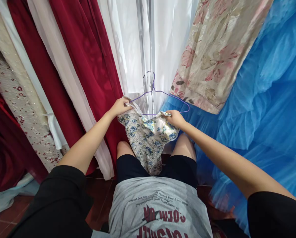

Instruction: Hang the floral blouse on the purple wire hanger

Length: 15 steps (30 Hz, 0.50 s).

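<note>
Slip risk: the flowered cloth (148, 138) could slide off the purple hanger (153, 88) if one hand lets go. Most of the cloth hangs below the hanger's bottom bar, so its weight pulls it down.
Hook risk: the hanger's thin hook sits up by the white curtain (170, 39). A hard tug could, I think, shake it loose or bend the wire.
Snag risk: the blue net skirt (262, 99) is just beside the hanger's right end, and the wire could catch in it.
Left hand (120, 106): its fingers are pinched tight on the cloth's top edge, at the hanger's left end.
Right hand (175, 118): its fingers are closed on the other top edge, near the right end of the bottom bar.
Cloth place: it is stretched between both hands, in front of the bottom bar, and drops down between the person's knees.
Cloth look: it is white with blue flowers and a bit of yellow. It is thin, soft and wrinkled, and it sags in the middle.
Hanger look: it is thin purple wire in a triangle shape. I cannot tell what the hook hangs on.
Around: there are dark red dresses (88, 49) on the left and a cream flowery cloth (212, 56) up on the right.
</note>
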### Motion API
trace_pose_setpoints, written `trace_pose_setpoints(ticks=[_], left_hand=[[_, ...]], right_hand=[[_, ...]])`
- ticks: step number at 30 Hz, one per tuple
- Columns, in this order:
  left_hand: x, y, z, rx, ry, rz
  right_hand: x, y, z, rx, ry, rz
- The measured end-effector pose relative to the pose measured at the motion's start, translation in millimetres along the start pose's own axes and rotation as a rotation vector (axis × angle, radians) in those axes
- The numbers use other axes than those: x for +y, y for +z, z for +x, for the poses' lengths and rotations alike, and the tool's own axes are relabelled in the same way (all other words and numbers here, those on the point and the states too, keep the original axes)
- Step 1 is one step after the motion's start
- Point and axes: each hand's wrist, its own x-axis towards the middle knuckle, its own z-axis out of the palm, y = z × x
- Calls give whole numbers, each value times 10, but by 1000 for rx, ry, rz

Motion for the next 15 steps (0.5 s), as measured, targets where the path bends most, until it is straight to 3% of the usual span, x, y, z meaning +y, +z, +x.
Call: trace_pose_setpoints(ticks=[4, 6, 8, 10, 12, 15], left_hand=[[309, 138, 99, 33, 67, -97], [406, 220, 49, 107, 78, -62], [471, 287, -31, 207, 94, -32], [515, 333, -95, 292, 113, -42], [524, 349, -116, 337, 133, -70], [416, 318, -93, 427, 98, -85]], right_hand=[[45, -60, -124, 24, -100, 39], [136, -155, -214, 192, -100, 83], [256, -290, -264, 428, -30, 130], [379, -461, -240, 574, 39, 159], [482, -659, -154, 541, 42, 181], [567, -960, -20, 333, 23, 283]])
